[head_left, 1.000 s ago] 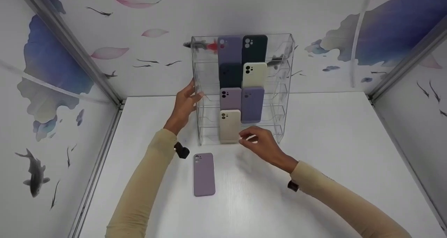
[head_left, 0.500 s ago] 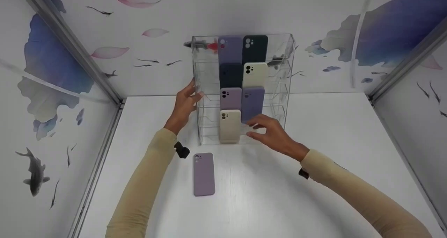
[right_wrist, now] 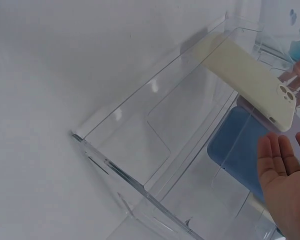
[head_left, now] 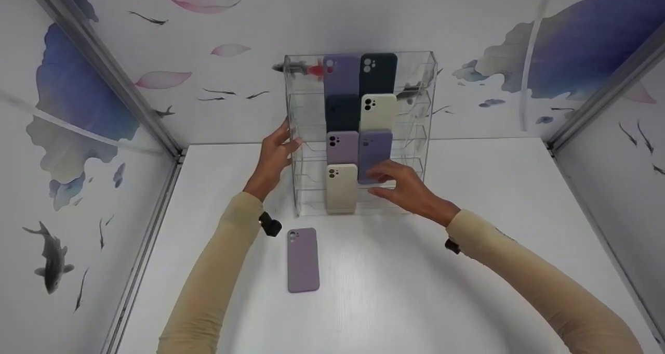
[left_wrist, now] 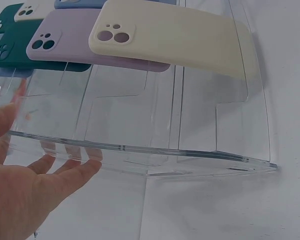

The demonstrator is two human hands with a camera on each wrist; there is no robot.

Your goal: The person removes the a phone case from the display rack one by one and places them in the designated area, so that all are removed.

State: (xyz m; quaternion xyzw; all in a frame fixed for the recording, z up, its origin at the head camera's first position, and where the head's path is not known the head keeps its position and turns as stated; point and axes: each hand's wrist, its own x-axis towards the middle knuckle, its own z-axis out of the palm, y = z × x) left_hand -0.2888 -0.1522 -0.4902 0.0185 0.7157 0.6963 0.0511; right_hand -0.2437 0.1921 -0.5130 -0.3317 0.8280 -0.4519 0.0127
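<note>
A clear acrylic display rack stands tilted back on the table, with phone cases in two columns on its tiers. My left hand holds the rack's left side; in the left wrist view its thumb and fingers lie on opposite faces of the side panel. My right hand is in front of the blue-purple phone case, fingers over its lower part; whether they touch it cannot be told. Left of that case, a cream phone case stands on the lowest tier. A mauve phone case lies flat on the table.
Higher tiers hold a pale lilac case, a dark navy-looking case, an off-white case, a purple case and a dark green case. Printed panels enclose the white table at the back and sides.
My right hand has moved from beside the cream case's lower edge up and right to the blue-purple case. The left hand has stayed on the rack's side.
</note>
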